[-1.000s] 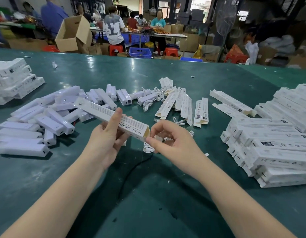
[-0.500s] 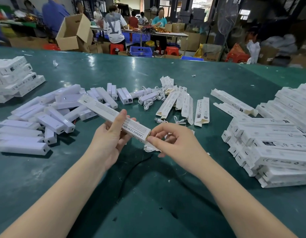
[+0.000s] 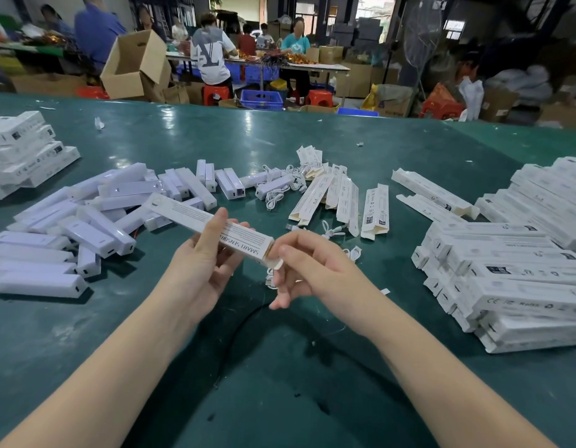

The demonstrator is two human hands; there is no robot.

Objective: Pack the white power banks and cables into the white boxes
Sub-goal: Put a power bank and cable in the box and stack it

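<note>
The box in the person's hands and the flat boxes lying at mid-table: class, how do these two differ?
The held box is squared up into a full tube; the flat boxes are collapsed. The held box is lifted, gripped by the left hand, with the right hand pinching its end flap; the flat boxes lie loose on the green table. Both are long, white and printed.

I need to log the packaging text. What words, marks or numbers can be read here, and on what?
"SMART SENSOR...", cut off by the left hand: held box, its open end at the right hand.
"CE", "RoHS": box in the right stack.
"LV": a background worker's shirt.
Fine print on the boxes: too small to read.
</note>
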